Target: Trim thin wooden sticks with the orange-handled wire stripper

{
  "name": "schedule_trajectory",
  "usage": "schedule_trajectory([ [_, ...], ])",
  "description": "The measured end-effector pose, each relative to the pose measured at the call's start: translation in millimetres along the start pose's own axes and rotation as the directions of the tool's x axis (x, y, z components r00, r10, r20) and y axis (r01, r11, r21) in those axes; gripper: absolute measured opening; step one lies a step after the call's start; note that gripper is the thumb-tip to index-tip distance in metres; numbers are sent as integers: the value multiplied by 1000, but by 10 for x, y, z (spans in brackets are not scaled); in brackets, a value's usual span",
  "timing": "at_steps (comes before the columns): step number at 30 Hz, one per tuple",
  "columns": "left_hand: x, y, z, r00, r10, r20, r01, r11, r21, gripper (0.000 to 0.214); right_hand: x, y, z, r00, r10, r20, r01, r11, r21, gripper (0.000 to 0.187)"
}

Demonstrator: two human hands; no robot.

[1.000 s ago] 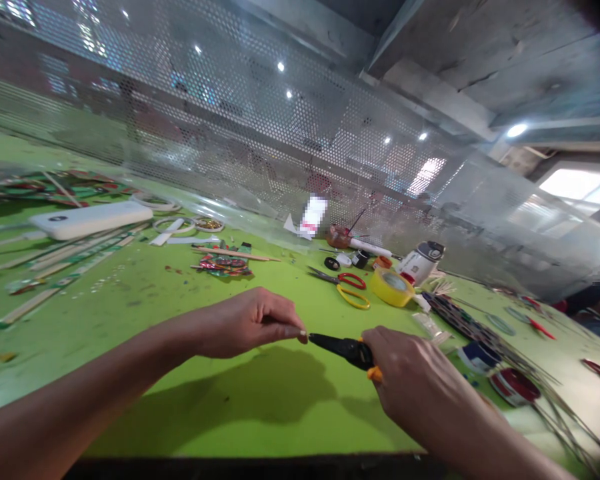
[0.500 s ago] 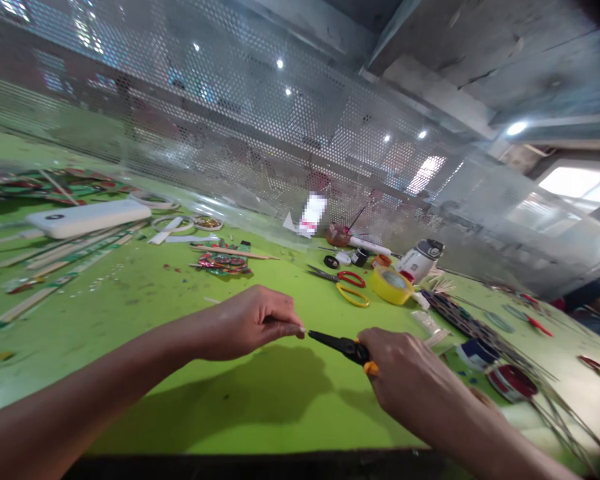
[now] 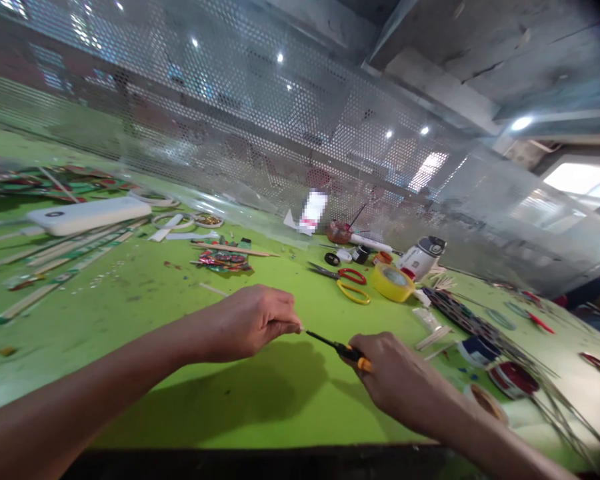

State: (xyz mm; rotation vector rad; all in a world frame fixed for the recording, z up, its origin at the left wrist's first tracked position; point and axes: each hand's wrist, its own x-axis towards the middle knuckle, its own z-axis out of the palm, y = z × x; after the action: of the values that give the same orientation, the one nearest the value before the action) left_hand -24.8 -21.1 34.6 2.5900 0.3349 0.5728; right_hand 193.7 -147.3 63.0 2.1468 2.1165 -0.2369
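Observation:
My left hand (image 3: 265, 320) is closed in a pinch over the green table, and what sits between its fingertips is too small to name. In my right hand (image 3: 385, 367) is a pair of pliers (image 3: 337, 347) with a black nose and orange handles. The plier tip points left and lies right at my left fingertips; whether it touches what they pinch I cannot tell. Scissors (image 3: 347, 283) with one red and one yellow loop lie beyond my hands. A short pale strip (image 3: 214, 289) rests behind my left hand.
A yellow tape roll (image 3: 393, 283) and a white bottle (image 3: 423, 257) stand beyond my right hand. Paint pots (image 3: 513, 380) and thin sticks lie at right. At left are a white power-bank-like block (image 3: 90, 217) and wooden strips (image 3: 40, 300). A perforated screen (image 3: 260, 133) closes the back.
The pliers have turned so that their nose looks narrower, and the tip has moved slightly left, closer to my left fingertips. My left hand stays nearly in place.

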Motion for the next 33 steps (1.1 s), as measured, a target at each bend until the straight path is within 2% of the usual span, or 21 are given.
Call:
schedule_trajectory([
  [4,5,-12,24,999,-1,47,0,999,37,33,-7,33,85,999,-33,-3,33,999,39,24],
  [8,20,19,32,998,-6,64,5,1000,17,34,-22,48,72,1000,-19,1,19,1000,21,26],
  [15,27,74,27,981,-132,142,132,991,7,39,-83,36,-41,1000,15,22,-13,995,-95,19],
  [22,19,31,56,986,-87,141,87,996,12,33,-86,34,20,999,-3,45,5,999,-34,19],
  [26,13,49,53,989,-74,131,70,997,30,29,-81,37,44,1000,-16,26,16,1000,27,28],
  [33,6,62,72,994,47,98,-54,996,72,27,-82,31,47,997,-16,75,10,997,74,28],
])
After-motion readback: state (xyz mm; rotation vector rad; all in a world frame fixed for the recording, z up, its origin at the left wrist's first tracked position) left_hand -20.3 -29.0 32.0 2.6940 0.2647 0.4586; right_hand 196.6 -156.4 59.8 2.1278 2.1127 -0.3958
